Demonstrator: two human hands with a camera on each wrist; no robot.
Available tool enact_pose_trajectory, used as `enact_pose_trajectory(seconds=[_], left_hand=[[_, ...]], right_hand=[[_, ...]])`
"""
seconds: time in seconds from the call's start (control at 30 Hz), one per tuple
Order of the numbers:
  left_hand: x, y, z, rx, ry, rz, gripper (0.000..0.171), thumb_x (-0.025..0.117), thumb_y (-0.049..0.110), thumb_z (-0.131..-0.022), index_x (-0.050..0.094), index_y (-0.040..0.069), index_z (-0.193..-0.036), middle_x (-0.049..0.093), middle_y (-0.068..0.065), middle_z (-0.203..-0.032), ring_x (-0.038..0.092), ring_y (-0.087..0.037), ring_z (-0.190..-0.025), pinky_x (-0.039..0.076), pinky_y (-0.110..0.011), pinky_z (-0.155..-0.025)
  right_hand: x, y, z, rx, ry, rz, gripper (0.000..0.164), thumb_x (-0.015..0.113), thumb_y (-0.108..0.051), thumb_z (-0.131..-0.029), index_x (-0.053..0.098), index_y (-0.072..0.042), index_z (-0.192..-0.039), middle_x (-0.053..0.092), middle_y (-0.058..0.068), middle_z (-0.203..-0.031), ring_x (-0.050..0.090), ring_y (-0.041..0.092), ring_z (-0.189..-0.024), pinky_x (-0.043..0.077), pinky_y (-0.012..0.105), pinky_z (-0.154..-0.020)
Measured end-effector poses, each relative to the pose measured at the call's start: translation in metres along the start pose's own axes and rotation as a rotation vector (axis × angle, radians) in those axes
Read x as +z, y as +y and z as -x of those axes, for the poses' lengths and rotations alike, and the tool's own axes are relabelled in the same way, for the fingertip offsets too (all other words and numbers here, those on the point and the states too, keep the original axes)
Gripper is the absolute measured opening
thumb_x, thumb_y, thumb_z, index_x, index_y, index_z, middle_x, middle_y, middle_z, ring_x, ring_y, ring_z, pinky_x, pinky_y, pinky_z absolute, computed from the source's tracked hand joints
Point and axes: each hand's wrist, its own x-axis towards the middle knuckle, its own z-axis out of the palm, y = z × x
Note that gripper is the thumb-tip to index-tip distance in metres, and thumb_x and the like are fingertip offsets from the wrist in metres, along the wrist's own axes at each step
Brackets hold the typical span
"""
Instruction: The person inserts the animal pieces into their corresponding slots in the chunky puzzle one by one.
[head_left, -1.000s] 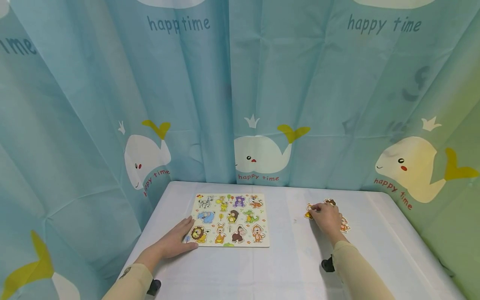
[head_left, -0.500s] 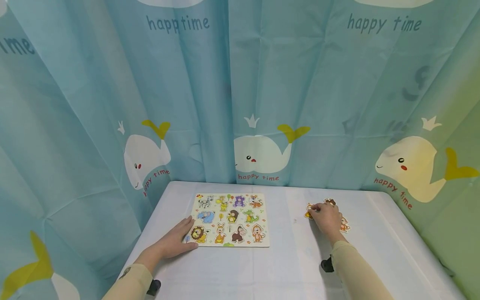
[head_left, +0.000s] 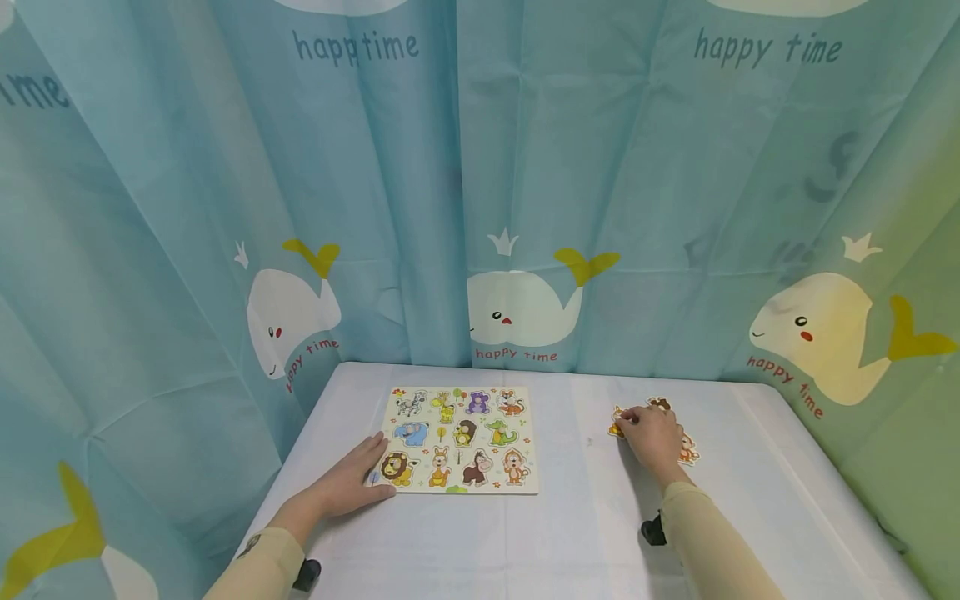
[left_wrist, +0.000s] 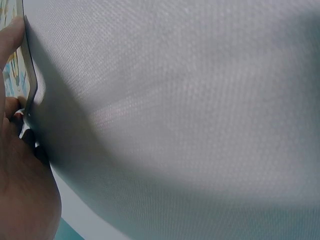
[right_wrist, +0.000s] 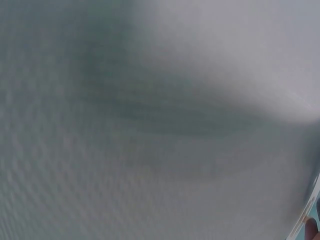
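Note:
A cream wooden animal puzzle board [head_left: 487,458] lies at the left of the white table. My left hand [head_left: 348,483] rests at its front left corner, fingers along the left side and thumb at the front edge. In the left wrist view, the board's edge [left_wrist: 27,75] shows beside the thumb. Farther right, my right hand [head_left: 654,435] pinches a yellow-orange animal puzzle piece [head_left: 616,425], partly covered by the fingertips. A brown puzzle piece [head_left: 659,403] peeks out behind that hand, and a monkey-like piece [head_left: 688,451] lies at its right side.
The white-covered table [head_left: 495,542] has rounded far corners. A blue curtain [head_left: 420,208] with whale prints hangs close behind it and along the sides. Black wrist cameras [head_left: 654,530] sit under both forearms.

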Motion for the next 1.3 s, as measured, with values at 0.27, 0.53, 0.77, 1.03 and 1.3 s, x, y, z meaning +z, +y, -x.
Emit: enact_pose_trajectory(seconds=[0.27,0.53,0.77,1.03,1.3], left_hand=[[0.0,-0.0005,0.0,-0.005,-0.006,-0.005,0.096,0.075,0.048,-0.089,0.03,0.002,-0.16,0.022,-0.016,-0.168,0.017,-0.04,-0.154,0.022,-0.059,-0.122],[0.001,-0.0022,0.0004,-0.011,0.001,-0.004,0.095,0.075,0.047,-0.09,0.03,0.003,-0.16,0.021,-0.015,-0.169,0.017,-0.039,-0.154,0.022,-0.058,-0.122],[0.0003,-0.0013,0.0007,-0.007,-0.003,-0.001,0.095,0.075,0.048,-0.089,0.03,0.003,-0.16,0.021,-0.016,-0.168,0.017,-0.04,-0.154,0.022,-0.059,-0.122],[0.0016,-0.0022,-0.0004,-0.01,-0.001,-0.008,0.096,0.075,0.049,-0.089,0.03,0.004,-0.161,0.022,-0.015,-0.168,0.017,-0.039,-0.154,0.022,-0.059,-0.122],[0.0021,-0.0028,-0.0014,-0.006,-0.003,-0.012,0.096,0.074,0.05,-0.09,0.029,0.003,-0.161,0.021,-0.016,-0.168,0.017,-0.04,-0.154,0.022,-0.058,-0.122]], right_hand=[[-0.0017,-0.002,0.0016,-0.012,0.007,0.013,0.023,0.074,-0.021,-0.093,0.077,0.001,-0.101,0.066,0.019,-0.102,0.052,0.041,-0.102,0.04,0.06,-0.086],[-0.002,-0.0033,0.0018,-0.003,0.005,0.011,0.023,0.073,-0.019,-0.093,0.076,0.002,-0.102,0.066,0.02,-0.105,0.052,0.042,-0.104,0.04,0.061,-0.087],[-0.0009,-0.003,0.0016,-0.003,0.008,0.016,0.023,0.073,-0.02,-0.093,0.076,0.002,-0.102,0.066,0.021,-0.106,0.052,0.043,-0.104,0.04,0.061,-0.088],[-0.0011,-0.004,0.0024,-0.004,0.02,0.018,0.023,0.074,-0.02,-0.093,0.076,0.002,-0.102,0.066,0.02,-0.104,0.052,0.043,-0.103,0.04,0.061,-0.087],[-0.0008,-0.0035,0.0023,-0.002,0.015,0.026,0.023,0.073,-0.019,-0.094,0.077,0.002,-0.102,0.066,0.02,-0.104,0.052,0.042,-0.103,0.04,0.06,-0.087]])
